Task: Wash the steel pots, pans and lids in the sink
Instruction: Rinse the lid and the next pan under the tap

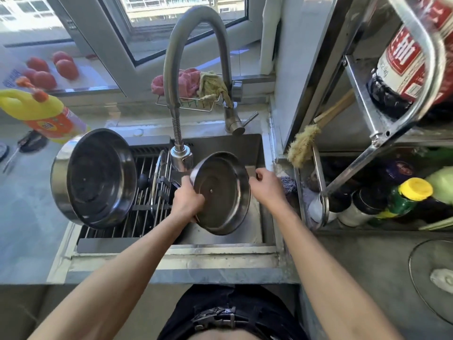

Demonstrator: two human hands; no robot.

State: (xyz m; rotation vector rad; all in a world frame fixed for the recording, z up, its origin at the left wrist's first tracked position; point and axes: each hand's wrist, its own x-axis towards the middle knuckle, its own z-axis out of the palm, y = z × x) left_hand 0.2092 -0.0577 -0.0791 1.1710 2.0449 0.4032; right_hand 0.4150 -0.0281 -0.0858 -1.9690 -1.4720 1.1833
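A home kitchen. A steel sink [267, 153] sits below a window [137, 28]. Sauce bottles [404, 200] crowd a rack [367, 114] alongside.

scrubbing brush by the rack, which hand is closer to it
Right. The right hand grips the steel lid's right rim, just left of the brush; the left hand holds the lid's far-left rim.

A person is standing at a steel sink [259, 153], holding a tilted steel pan [221, 192] under the faucet head [181, 158]. The left hand [187, 200] is gripping its left rim; the right hand [266, 185] is curling at its right rim. A larger pot [94, 177] is leaning on the drying rack [144, 217].
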